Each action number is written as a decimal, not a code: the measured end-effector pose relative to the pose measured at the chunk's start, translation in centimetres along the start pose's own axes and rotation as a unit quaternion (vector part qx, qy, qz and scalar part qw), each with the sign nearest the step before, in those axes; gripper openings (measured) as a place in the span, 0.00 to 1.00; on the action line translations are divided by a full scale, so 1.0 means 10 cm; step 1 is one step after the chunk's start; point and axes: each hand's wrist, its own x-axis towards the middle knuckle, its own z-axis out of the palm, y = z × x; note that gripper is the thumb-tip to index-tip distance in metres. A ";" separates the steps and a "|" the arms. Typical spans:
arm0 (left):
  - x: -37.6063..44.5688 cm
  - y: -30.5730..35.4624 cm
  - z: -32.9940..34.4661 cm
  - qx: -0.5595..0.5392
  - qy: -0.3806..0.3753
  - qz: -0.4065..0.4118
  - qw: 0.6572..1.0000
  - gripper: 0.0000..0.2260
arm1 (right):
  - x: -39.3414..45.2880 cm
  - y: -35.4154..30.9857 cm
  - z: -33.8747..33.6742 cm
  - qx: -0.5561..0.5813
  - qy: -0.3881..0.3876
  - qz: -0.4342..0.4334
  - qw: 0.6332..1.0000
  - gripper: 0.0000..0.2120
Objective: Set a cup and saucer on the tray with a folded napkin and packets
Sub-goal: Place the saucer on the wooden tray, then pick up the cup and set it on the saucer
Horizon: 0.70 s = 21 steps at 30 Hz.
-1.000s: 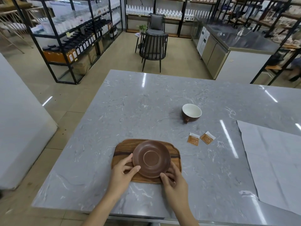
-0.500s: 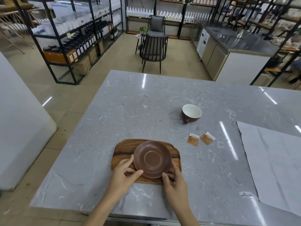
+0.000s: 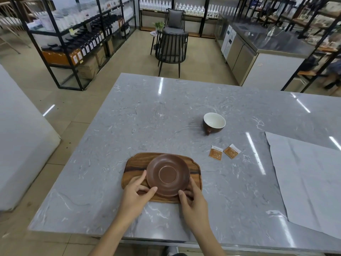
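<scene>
A: The brown saucer (image 3: 168, 174) is sitting on the wooden tray (image 3: 133, 169) at the near edge of the grey tabletop (image 3: 147, 115), and both hands are framing it.

B: The left hand (image 3: 135, 194) is gripping the saucer's near-left rim, thumb lying on top. The right hand (image 3: 193, 198) is gripping the near-right rim with fingers curled round the edge.

A: So the hands are apart, the saucer lying between them.

B: The cup (image 3: 214, 124) is standing well beyond the right hand, white inside, dark outside. Two orange packets (image 3: 224, 152) are lying between cup and tray, and the napkin (image 3: 304, 182) is spreading flat at the far right.
</scene>
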 end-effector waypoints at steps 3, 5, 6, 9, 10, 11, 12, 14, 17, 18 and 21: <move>0.02 0.03 -0.06 0.009 -0.020 0.003 1.000 0.32 | 0.03 0.01 -0.03 0.015 -0.007 0.006 1.000 0.28; 0.07 0.07 -0.13 0.015 -0.041 0.001 0.999 0.34 | 0.08 0.02 -0.10 0.029 -0.009 0.014 0.999 0.23; 0.12 0.11 -0.17 0.038 -0.042 0.007 0.998 0.33 | 0.12 0.02 -0.15 0.043 -0.010 0.023 0.999 0.19; 0.29 0.26 -0.28 0.183 -0.011 0.051 0.982 0.32 | 0.29 -0.03 -0.29 0.101 0.005 0.064 0.993 0.17; 0.35 0.33 -0.30 0.219 -0.003 0.064 0.974 0.32 | 0.36 -0.04 -0.35 0.108 0.016 0.073 0.991 0.17; 0.43 0.41 -0.31 0.242 0.002 0.077 0.967 0.32 | 0.43 -0.07 -0.40 0.115 0.026 0.078 0.990 0.15; 0.51 0.48 -0.31 0.249 0.003 0.092 0.964 0.32 | 0.52 -0.10 -0.45 0.120 0.035 0.084 0.989 0.13; 0.71 0.63 -0.25 0.239 -0.014 0.125 0.963 0.30 | 0.69 -0.17 -0.55 0.126 0.046 0.094 0.987 0.11; 1.10 0.87 -0.05 0.227 -0.060 0.165 0.958 0.23 | 0.99 -0.27 -0.69 0.141 0.055 0.111 0.982 0.10; 1.23 0.95 0.03 0.224 -0.078 0.168 0.957 0.20 | 1.09 -0.30 -0.73 0.158 0.056 0.128 0.977 0.11; 1.63 1.20 0.32 0.212 -0.111 0.170 0.956 0.16 | 1.42 -0.42 -0.84 0.220 0.048 0.166 0.960 0.10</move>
